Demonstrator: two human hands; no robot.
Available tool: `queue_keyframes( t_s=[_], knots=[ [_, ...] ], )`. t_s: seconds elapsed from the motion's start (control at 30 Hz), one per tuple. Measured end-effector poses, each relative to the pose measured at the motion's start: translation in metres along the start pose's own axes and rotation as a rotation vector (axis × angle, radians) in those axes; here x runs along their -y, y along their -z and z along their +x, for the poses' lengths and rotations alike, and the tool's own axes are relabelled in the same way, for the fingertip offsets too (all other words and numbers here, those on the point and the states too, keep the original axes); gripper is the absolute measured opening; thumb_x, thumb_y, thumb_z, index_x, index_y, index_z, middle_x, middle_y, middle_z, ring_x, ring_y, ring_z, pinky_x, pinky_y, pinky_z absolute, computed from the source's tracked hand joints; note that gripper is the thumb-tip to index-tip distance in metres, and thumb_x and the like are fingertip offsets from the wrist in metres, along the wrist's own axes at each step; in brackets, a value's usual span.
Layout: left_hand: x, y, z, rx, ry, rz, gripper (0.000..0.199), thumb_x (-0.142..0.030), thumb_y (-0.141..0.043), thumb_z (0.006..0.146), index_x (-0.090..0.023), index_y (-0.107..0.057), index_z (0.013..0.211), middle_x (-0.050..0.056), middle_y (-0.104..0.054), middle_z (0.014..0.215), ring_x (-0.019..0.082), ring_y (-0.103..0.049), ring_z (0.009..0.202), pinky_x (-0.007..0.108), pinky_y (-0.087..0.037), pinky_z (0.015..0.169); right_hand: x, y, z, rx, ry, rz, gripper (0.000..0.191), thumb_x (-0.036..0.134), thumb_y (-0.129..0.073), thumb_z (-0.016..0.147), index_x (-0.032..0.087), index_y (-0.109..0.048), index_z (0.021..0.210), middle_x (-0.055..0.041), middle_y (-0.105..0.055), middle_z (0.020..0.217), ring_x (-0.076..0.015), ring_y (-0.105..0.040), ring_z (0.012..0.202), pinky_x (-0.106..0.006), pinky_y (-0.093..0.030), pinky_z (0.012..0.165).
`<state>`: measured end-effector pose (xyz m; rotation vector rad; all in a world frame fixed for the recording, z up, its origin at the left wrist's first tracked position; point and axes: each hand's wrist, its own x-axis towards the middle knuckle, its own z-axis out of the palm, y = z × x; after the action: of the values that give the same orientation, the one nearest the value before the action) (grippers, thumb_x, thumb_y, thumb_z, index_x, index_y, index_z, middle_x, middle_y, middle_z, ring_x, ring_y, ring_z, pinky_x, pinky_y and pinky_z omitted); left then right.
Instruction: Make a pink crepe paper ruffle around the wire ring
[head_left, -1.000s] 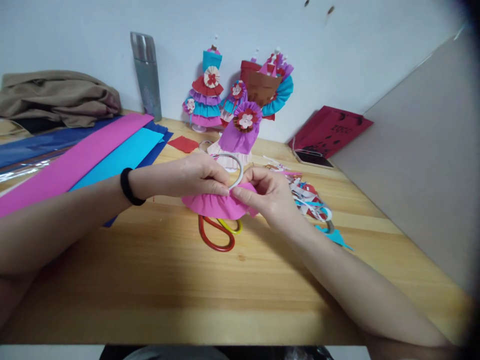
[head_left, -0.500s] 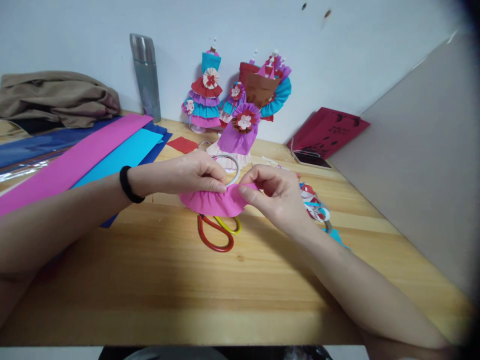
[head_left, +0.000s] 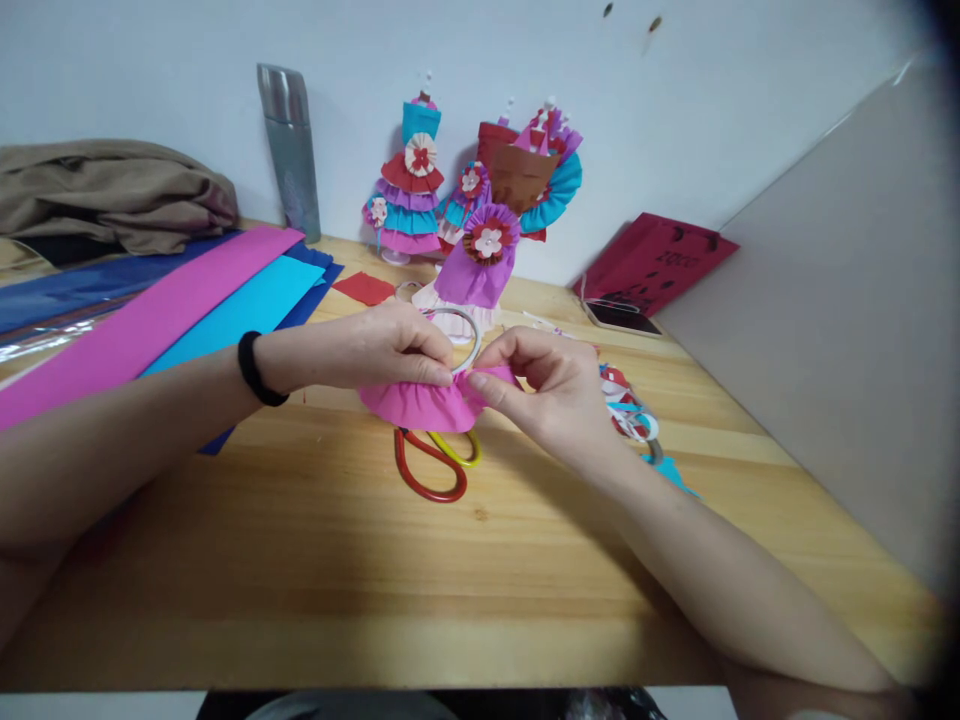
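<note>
A strip of pink crepe paper, gathered into ruffles along its upper edge, is pinched between both hands over the table. My left hand presses the gathered edge between thumb and fingers. Close beside it, my right hand pinches the strip's right part, its end showing behind the thumb. A white ring, which looks like a roll of tape, shows just behind the fingers; its lower part is hidden. Under the paper lie scissors with one red handle and one yellow handle; their blades are covered.
Several small paper dresses on stands are at the back by the wall. A grey bottle and coloured paper sheets lie to the left. To the right are paper scraps, a phone and a dark pink bag.
My right thumb and fingers have shifted slightly left along the pink strip, folding it closer to my left hand. My left hand stays nearly still.
</note>
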<state>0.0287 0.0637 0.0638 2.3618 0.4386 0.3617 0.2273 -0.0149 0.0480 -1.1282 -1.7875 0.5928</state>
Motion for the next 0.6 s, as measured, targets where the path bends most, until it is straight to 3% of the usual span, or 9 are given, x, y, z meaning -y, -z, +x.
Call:
queue_keyframes(
  t_s=[0.4,0.6],
  knots=[
    [0.0006,-0.0014,-0.0007,-0.012,0.01,0.045,0.03,-0.034,-0.056,0.088,-0.015,-0.06,0.066,-0.003,-0.048,0.059,0.008,-0.042,0.056,0.02,-0.028,0.05,-0.0014,-0.0001,0.0,-0.026,-0.007,-0.05,0.012,0.021,-0.068,0.074,0.02,-0.06,0.066,0.0011,-0.062,0.061,-0.0124,-0.051,0.055,-0.027,-0.039,0.053],
    [-0.004,-0.0037,-0.0011,0.043,-0.045,0.068,0.033,-0.029,-0.054,0.089,-0.016,-0.049,0.059,-0.003,-0.047,0.058,0.009,-0.041,0.056,0.023,-0.028,0.052,-0.0012,0.0015,0.0013,0.026,-0.04,-0.018,0.016,0.021,-0.072,0.071,0.021,-0.056,0.069,0.0014,-0.06,0.064,-0.0125,-0.05,0.056,-0.027,-0.038,0.053]
  ],
)
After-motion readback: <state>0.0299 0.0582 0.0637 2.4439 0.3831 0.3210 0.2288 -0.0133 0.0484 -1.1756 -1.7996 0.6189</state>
